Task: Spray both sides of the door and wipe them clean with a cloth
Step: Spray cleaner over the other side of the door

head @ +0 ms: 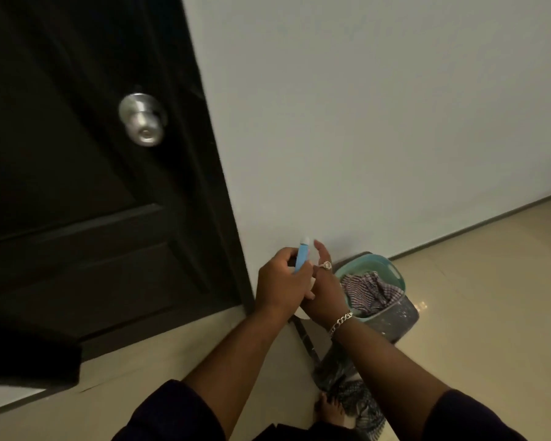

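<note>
Both hands around spray bottle, near door

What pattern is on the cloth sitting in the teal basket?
The cloth in the basket is checked in purple and white, seen in the head view.

dark brown door, blue spray bottle, striped cloth, teal basket

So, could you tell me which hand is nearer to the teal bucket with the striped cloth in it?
Right. The right hand sits just beside the teal bucket's rim, close to the striped cloth. The left hand, gripping the blue spray bottle, is farther off, on the door side.
</note>
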